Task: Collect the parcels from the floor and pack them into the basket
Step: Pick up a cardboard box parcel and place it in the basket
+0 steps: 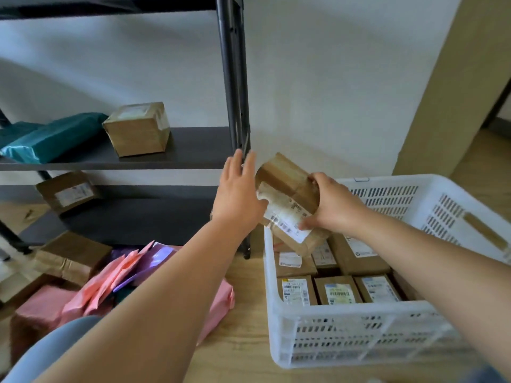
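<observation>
The right hand holds a brown box, with its fingers curled over the top edge and its thumb on the white label. The left hand is flat, with straight fingers, and seems to press on the box's left side. The box is up in the air and tipped, right over the far left corner of the white basket.

I think only one hand really has hold of it. If that hand lets go too soon, the box could slip. It hangs just above the basket's rim, so it could hit the rim and drop outside, onto the floor.

The bottom of the basket looks full of packed boxes, side by side. The new box has to go on top of them. If it lands on a corner, it could wobble and roll off, or dent the one below.

The black shelf leg is very near the left hand, so a fast move that way could bump it.

The pink bags lie on the floor by the person's left arm, and a knee could squash them.
</observation>
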Tool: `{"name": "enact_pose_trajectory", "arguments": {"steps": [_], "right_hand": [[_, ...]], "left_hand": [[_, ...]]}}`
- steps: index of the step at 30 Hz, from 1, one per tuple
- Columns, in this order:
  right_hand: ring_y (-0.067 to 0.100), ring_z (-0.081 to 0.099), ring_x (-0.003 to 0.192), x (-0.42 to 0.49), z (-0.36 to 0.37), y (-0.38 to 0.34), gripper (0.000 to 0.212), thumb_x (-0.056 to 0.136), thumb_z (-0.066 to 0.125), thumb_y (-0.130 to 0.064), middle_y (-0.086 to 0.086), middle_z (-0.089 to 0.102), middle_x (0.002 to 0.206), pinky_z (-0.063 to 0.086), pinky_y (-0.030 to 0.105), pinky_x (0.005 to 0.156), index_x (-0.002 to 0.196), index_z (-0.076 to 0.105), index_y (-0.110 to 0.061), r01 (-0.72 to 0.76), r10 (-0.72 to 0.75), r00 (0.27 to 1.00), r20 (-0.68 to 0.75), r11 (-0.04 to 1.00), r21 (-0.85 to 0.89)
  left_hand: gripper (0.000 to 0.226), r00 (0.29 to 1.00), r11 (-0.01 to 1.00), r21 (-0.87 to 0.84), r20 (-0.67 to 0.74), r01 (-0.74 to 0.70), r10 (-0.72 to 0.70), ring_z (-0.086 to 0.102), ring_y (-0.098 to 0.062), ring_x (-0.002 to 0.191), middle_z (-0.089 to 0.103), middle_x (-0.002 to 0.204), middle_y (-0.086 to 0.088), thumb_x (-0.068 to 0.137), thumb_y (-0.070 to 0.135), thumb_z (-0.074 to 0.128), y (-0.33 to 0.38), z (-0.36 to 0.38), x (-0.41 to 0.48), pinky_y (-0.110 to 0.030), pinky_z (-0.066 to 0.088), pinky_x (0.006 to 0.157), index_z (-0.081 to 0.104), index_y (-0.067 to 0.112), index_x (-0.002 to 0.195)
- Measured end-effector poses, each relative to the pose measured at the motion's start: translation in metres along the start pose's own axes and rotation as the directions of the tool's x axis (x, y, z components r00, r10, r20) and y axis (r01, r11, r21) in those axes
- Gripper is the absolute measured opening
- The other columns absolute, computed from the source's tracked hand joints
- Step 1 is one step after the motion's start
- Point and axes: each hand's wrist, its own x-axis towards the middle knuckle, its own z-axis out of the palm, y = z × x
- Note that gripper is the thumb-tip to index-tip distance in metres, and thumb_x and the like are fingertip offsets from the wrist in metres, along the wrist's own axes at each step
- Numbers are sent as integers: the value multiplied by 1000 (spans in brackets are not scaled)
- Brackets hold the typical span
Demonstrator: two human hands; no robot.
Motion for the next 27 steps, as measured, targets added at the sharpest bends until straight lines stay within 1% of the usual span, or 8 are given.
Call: {"name": "enact_pose_trajectory", "arguments": {"steps": [3, 7, 13, 15, 18, 20, 23, 27], "right_hand": [[27, 33, 134, -2, -5, 2, 105, 64, 85, -43, 1, 30, 151, 28, 50, 110, 145, 21, -21, 200, -220, 975, -24, 923, -329], [26, 29, 131, -4, -8, 5, 88, 72, 78, -30, 0, 27, 148, 24, 48, 109, 140, 23, -23, 370, -435, 900, -37, 805, -463], [24, 2, 149, -3, -10, 16, 93, 79, 73, -15, -2, 6, 161, 7, 55, 119, 149, 13, -27, 391, -447, 894, -31, 811, -435], [20, -6, 150, -1, -15, 20, 98, 79, 70, -8, -3, -1, 162, 0, 55, 119, 152, 8, -29, 327, -397, 910, -117, 862, -387], [27, 2, 149, 5, -28, 30, 109, 73, 80, -38, 7, 4, 162, 6, 56, 118, 153, 8, -24, 146, -220, 925, -311, 959, -243], [31, 13, 147, 8, -36, 37, 115, 71, 80, -46, 13, 12, 160, 17, 52, 118, 154, 5, -20, 18, -17, 936, -353, 1000, -2], [33, 31, 141, 10, -39, 57, 108, 79, 73, -52, 14, 23, 157, 31, 46, 110, 155, 3, -19, -235, 304, 942, -145, 902, 362], [32, 45, 130, 12, -18, 92, 91, 82, 58, -65, 9, 35, 153, 44, 50, 101, 151, 26, -16, -448, 391, 893, 220, 809, 380]], "left_hand": [[102, 967, 940, 236, 133, -246, 219, -13, -21, 149, -6, 163, -2, 83, 34, 73, 7, 2, 8, -41, -6, 121, 2, 23, 155], [108, 927, 851, 400, 292, -340, 234, -11, -23, 149, -3, 163, -5, 80, 49, 69, 11, 6, 14, -45, -8, 120, -1, 16, 155], [103, 950, 896, 340, 226, -286, 217, 32, -19, 139, 35, 150, 2, 72, 50, 77, 19, 4, 8, -35, 31, 112, 20, 18, 151], [103, 972, 928, 309, 173, -207, 159, 39, -19, 133, 41, 144, 3, 68, 53, 78, 21, 7, 9, -36, 41, 101, 25, 18, 149], [96, 988, 983, 179, 152, -26, -2, 49, -19, 120, 49, 132, 3, 64, 57, 79, 26, 13, 12, -36, 49, 86, 34, 21, 141], [91, 980, 992, 81, 164, 97, -109, 55, -18, 107, 54, 122, 3, 62, 60, 80, 29, 20, 14, -35, 52, 78, 40, 22, 134], [90, 943, 949, -156, 234, 275, -234, 61, -16, 98, 58, 115, 7, 61, 61, 80, 34, 37, 15, -38, 57, 78, 40, 22, 131], [86, 825, 707, -460, 462, 537, -326, 63, -18, 100, 58, 112, 4, 66, 56, 81, 43, 67, 12, -37, 55, 86, 33, 20, 128]]}}
